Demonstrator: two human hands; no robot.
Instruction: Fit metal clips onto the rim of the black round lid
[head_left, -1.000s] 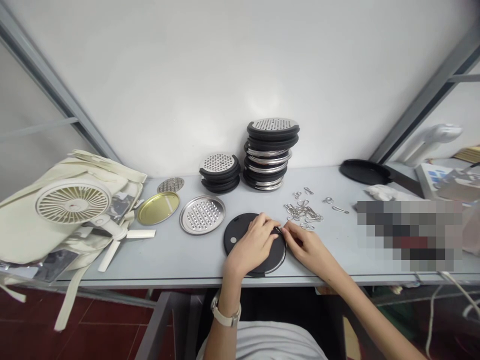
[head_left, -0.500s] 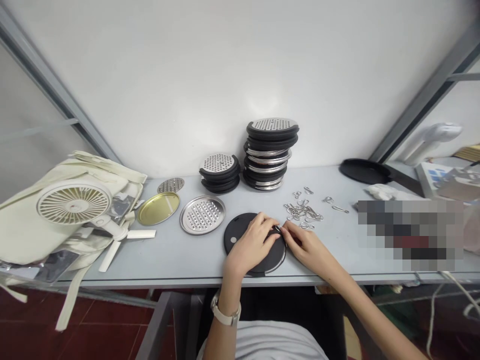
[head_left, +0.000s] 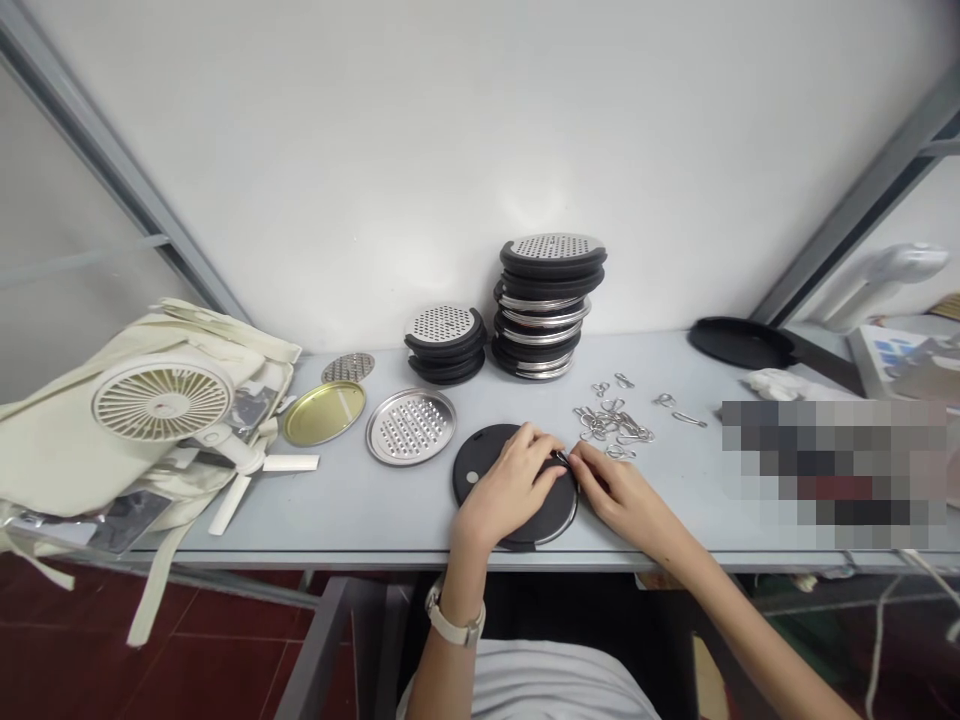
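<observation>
A black round disc with a pale dot and a shiny metal rim lies near the table's front edge. My left hand rests over it, fingers curled and thumb stretched toward the far right of its edge. There, a small metal clip shows between my two hands. My right hand is closed in a pinch at that same edge, its fingertips partly hiding the clip. Just beyond my right hand lie several loose wire clips.
A metal grater plate, a gold lid and a perforated disc lie left. Behind stand a short stack and a tall stack of round graters. A cream bag with a fan sits left; a black tray lies right.
The whole view has shifted slightly, so things appear a little further right. Both hands keep their places at the disc's edge, with only slight finger movement.
</observation>
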